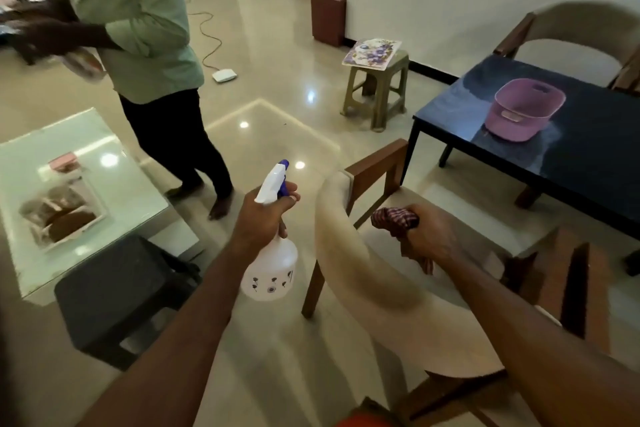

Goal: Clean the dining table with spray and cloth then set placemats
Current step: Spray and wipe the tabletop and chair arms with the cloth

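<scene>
My left hand (265, 215) grips the neck of a white spray bottle (272, 270) with a blue and white nozzle, held upright above the floor. My right hand (433, 234) grips a bunched red checked cloth (394, 218) above the seat of a chair. The dark glossy dining table (588, 156) stands to the right, beyond the chair, and a pink plastic tub (523, 111) sits on it. Floral placemats (372, 53) lie on a small stool (379, 90) by the wall.
A cushioned wooden chair (363, 270) stands right in front of me, between my arms. Another chair (581, 31) is behind the table. A person in a green shirt (138, 28) stands at the left. A glass table (69, 191) and a dark stool (117, 291) are at the left.
</scene>
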